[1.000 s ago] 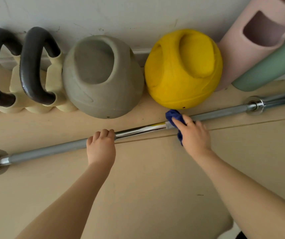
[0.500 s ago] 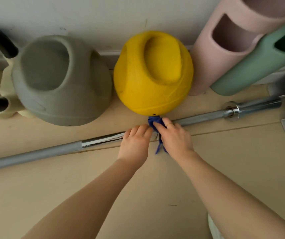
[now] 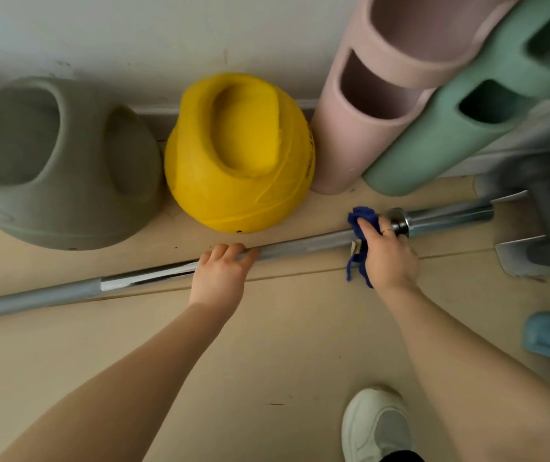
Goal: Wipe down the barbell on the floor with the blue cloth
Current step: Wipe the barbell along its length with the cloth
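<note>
Barbell (image 3: 300, 245) lies on the floor (image 3: 283, 345): judged heavy, rigid, slick steel. Left hand (image 3: 221, 274) fingers curl over mid-shaft. Right hand (image 3: 387, 255) fingers pinch the soft blue cloth (image 3: 361, 217) around it, beside the collar (image 3: 396, 222).

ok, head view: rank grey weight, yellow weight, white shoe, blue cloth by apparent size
1. grey weight, though its left edge is cut off by the frame
2. yellow weight
3. white shoe; it sits nearer the camera, so it looks bigger than it would beside the weights
4. blue cloth, partly hidden under the right hand
</note>
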Motion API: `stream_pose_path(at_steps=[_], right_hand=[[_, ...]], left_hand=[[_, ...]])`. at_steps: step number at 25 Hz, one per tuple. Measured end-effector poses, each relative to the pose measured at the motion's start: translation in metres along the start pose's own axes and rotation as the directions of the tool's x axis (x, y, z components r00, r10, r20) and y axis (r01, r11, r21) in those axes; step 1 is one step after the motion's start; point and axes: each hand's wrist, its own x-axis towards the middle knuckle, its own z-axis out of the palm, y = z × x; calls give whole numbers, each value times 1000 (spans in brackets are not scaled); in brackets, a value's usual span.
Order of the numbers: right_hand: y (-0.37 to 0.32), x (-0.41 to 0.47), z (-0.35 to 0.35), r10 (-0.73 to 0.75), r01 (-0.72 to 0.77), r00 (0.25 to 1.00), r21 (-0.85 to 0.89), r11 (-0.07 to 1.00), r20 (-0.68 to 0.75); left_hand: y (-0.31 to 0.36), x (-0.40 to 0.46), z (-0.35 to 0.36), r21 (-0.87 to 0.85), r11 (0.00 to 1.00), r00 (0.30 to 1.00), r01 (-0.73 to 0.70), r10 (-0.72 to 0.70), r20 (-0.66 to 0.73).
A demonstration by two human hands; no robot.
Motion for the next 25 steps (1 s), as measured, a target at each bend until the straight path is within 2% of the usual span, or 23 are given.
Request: stream_pose_path(at_steps=[2,4,5,6,8,9,11,14,17,19,21,22,23,25], right_hand=[[9,5,4,128,-134,991,163,977,48],[5,11,3,338,-350,934,488,800,116],[-4,12,3,379,-374,918,583,721,121],[-18,9,4,344,-328,935,588,739,89],[-58,-11,8,160,-143,987,514,846,10],[-78,-23,10,96,-82,995,506,859,-2],[-116,-44,13,16,-19,1000,537,843,11],[-168,-71,16,-149,100,987,520,848,54],[-196,-89,16,-275,221,960,470,854,49],[-185,-84,17,-379,351,925,349,869,12],[-157,-75,17,-540,533,842,150,833,6],[-140,-69,17,-576,574,817,71,816,4],[-122,-61,15,-559,559,829,1,829,5],[-90,-47,11,-406,406,914,-98,908,23]], left_hand=[[-3,-1,-2,3,1000,999,-5,5,42],[-9,-4,-4,-29,998,997,50,-48,55],[-13,-7,-5,-53,995,994,88,-84,70],[-17,-10,-6,-81,987,989,136,-130,74],[-28,-18,-8,-123,967,974,223,-215,75],[-32,-22,-9,-123,964,971,234,-226,77],[-40,-27,-9,-108,972,975,211,-202,87],[-40,-30,-9,-124,980,988,154,-151,33],[-40,-30,-10,-161,967,979,199,-205,-18],[-42,-31,-10,-210,954,973,214,-227,-39],[-42,-33,-9,-226,947,971,228,-237,-13],[-41,-36,-6,-202,958,978,204,-209,-3],[-41,-37,-5,-169,971,985,169,-170,9],[-40,-36,-6,-105,985,991,137,-136,15]])
